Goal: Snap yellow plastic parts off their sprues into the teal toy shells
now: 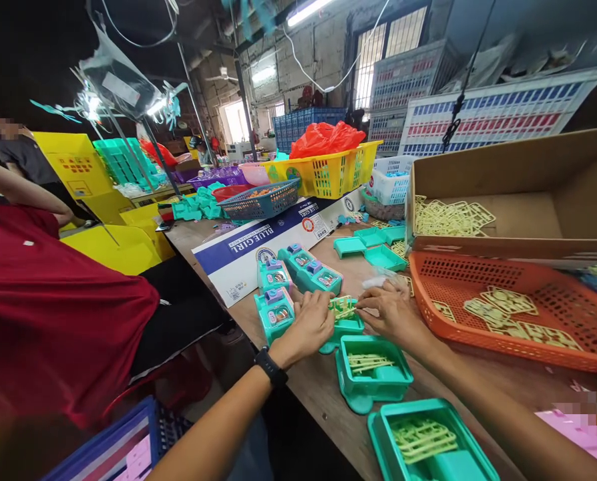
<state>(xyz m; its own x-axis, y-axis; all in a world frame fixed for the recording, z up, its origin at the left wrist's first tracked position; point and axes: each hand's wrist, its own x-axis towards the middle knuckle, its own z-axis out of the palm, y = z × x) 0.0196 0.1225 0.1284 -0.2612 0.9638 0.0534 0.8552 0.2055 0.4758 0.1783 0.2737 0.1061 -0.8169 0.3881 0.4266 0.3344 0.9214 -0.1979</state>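
Note:
My left hand (312, 322), below a dark wristwatch, has its fingers closed on the left side of a pale yellow plastic frame piece (343, 307). My right hand (387, 310) pinches the same piece from the right. It is just over a small teal plastic box (349, 326), partly hidden by my left hand. Nearer to me stand two more teal boxes, a middle one (373, 387) and a front one (459, 461), each with yellow frame pieces inside. Left of my hands sit several teal cases (274, 314) with purple clasps.
An orange basket (429, 321) with yellow pieces stands at the right, below a cardboard box (509, 160) of more pieces. A printed carton strip (238, 260) crosses the table. Teal trays (384, 258) lie behind my right hand. A person in red (53, 307) sits at the left.

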